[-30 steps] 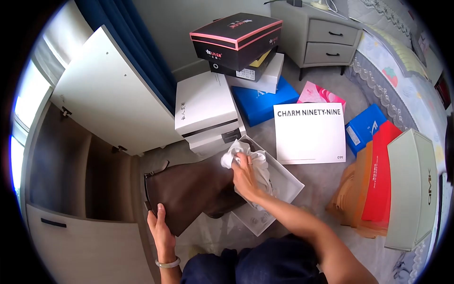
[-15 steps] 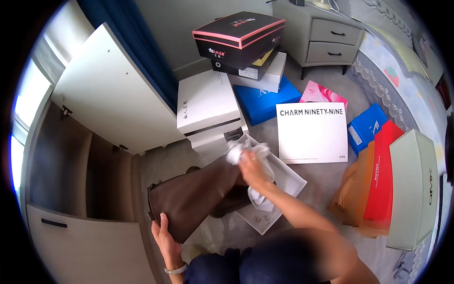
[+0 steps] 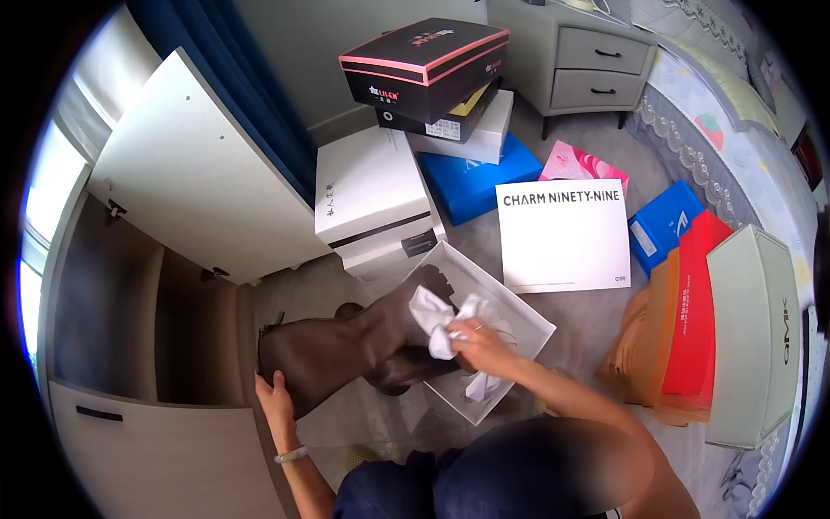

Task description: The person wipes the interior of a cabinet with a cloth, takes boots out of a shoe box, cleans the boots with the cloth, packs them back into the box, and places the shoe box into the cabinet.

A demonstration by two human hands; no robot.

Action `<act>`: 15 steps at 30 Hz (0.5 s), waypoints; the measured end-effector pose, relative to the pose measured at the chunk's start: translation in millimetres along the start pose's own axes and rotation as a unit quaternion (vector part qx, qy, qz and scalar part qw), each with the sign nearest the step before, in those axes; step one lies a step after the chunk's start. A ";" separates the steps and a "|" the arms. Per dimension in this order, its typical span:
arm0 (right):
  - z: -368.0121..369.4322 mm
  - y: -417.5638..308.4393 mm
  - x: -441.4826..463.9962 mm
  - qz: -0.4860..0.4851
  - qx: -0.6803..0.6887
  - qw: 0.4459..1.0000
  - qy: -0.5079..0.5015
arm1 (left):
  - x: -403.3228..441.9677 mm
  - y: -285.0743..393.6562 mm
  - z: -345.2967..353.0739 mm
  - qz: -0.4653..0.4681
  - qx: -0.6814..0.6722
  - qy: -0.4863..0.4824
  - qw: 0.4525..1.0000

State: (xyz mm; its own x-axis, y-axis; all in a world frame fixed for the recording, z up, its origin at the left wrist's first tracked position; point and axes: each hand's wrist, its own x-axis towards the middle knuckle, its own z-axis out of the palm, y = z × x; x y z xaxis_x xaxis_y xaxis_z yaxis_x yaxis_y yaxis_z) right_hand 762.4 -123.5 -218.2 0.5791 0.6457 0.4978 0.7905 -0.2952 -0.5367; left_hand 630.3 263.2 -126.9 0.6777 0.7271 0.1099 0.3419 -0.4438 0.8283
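Note:
A dark brown boot (image 3: 346,342) lies on its side, its foot end over an open white box (image 3: 527,327). My left hand (image 3: 277,402) grips the wide top of the boot's shaft, thumb on the near face. White crumpled tissue paper (image 3: 432,320) is held in my right hand (image 3: 484,346), over the box beside the boot's foot. More white paper lies inside the box. Another dark boot (image 3: 393,372) shows partly beneath the first one.
Stacked shoe boxes (image 3: 372,186) stand behind. A white lid (image 3: 564,238) lies to their right. Orange bags (image 3: 650,346), a red bag (image 3: 699,303) and a pale green box (image 3: 750,346) stand at the right. At the left is an open cabinet (image 3: 156,450); a nightstand (image 3: 596,65) is at the back.
My right hand has moved slightly right and toward me with the tissue, which has come away from the boot's foot. The brown boot's shaft has shifted and turned a little in my left hand.

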 end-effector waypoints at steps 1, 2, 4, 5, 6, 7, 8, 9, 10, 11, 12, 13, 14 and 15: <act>-4.0 9.7 -9.6 0.000 0.000 1.000 -0.001 | 3.1 1.8 0.2 -0.038 -0.023 -0.018 0.999; -11.5 21.8 -20.7 0.128 -0.057 0.990 -0.003 | 4.2 2.7 0.3 -0.078 -0.047 -0.032 0.995; -39.2 34.0 -41.0 0.264 -0.105 0.959 0.001 | -0.2 2.9 10.7 0.028 0.183 -0.027 0.982; -43.9 33.1 -47.5 0.262 -0.106 0.959 0.011 | -10.1 21.1 20.9 0.026 0.168 0.024 0.985; -46.1 30.6 -55.7 0.264 -0.109 0.958 0.020 | -10.0 35.8 29.2 0.102 0.217 0.076 0.968; -54.2 18.1 -52.1 0.269 -0.110 0.957 0.018 | -9.2 53.2 37.8 0.174 0.265 0.123 0.940; -62.2 6.3 -44.7 0.275 -0.083 0.956 0.065 | -7.0 75.2 49.2 0.258 0.242 0.078 0.932; -67.3 -1.0 -39.0 0.277 -0.056 0.953 0.111 | -5.3 100.1 62.5 0.338 0.218 0.035 0.915; -67.6 -1.0 -38.3 0.277 -0.057 0.953 0.109 | -6.3 121.8 79.6 0.404 0.190 -0.066 0.892; -66.9 0.7 -35.8 0.291 -0.039 0.946 0.136 | -10.2 135.6 97.6 0.418 0.199 -0.204 0.863; -65.9 1.6 -31.7 0.305 -0.020 0.938 0.164 | -19.7 147.0 114.7 0.464 0.215 -0.285 0.811; -69.1 -4.8 -25.6 0.327 0.018 0.928 0.177 | -20.7 139.8 138.8 0.511 0.205 -0.346 0.759; -70.3 -8.8 -22.8 0.324 0.016 0.929 0.178 | -26.9 129.1 162.5 0.536 0.237 -0.360 0.726; -71.4 -12.3 -22.5 0.335 0.025 0.922 0.192 | -29.8 117.6 182.9 0.531 0.279 -0.392 0.698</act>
State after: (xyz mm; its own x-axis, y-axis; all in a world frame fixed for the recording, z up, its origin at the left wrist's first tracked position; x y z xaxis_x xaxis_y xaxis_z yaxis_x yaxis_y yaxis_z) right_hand 753.9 -184.7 -174.1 0.9697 0.0305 0.2423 0.2249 -0.4986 -0.8372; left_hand 769.4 93.5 -133.3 0.8145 -0.5799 -0.0159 -0.5722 -0.8077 0.1423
